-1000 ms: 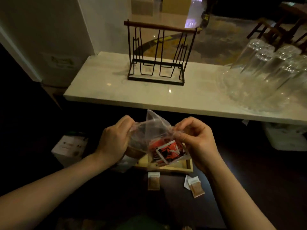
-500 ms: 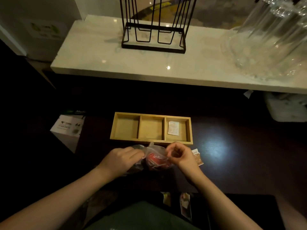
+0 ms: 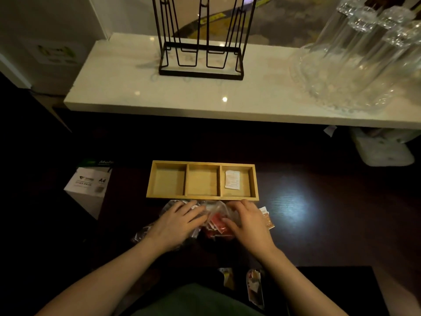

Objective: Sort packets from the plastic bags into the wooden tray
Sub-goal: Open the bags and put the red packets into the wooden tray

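Both hands (image 3: 214, 222) cover most of the plastic bag (image 3: 211, 210); contents possibly red packets.

The scene in front of me is dim and yellowish. The dark table (image 3: 319, 224) nearly vanishes into black, apart from one soft bluish-white glare patch to the right of my right hand (image 3: 247, 221). The pale marble shelf (image 3: 136, 96) beyond is the brightest area, dotted with small pinpoint reflections. The stacked glasses (image 3: 355, 60) glint at upper right. Straight lines bow towards the edges, and fine detail looks soft and grainy.
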Demonstrator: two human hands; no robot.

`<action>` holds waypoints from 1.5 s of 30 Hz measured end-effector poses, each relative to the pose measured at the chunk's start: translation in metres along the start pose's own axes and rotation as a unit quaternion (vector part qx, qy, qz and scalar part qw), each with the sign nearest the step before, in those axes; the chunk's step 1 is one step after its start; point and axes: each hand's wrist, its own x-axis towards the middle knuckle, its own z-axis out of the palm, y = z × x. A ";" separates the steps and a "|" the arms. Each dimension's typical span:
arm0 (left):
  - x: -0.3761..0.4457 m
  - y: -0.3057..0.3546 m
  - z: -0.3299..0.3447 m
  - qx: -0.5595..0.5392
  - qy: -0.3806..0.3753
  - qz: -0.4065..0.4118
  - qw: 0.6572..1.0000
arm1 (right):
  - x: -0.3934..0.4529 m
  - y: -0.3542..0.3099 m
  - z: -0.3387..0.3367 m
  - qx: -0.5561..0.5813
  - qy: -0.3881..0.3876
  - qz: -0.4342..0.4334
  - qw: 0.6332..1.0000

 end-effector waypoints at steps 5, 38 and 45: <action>-0.004 -0.015 0.004 -0.024 0.034 0.031 0.999 | 0.001 -0.003 -0.010 -0.102 0.053 -0.016 0.993; 0.023 0.032 -0.114 -0.683 0.045 -0.225 0.693 | 0.016 -0.047 -0.048 0.596 -0.152 0.226 0.755; 0.019 0.041 -0.119 -0.732 0.060 -0.188 0.652 | 0.013 -0.037 -0.060 0.626 -0.168 0.229 0.726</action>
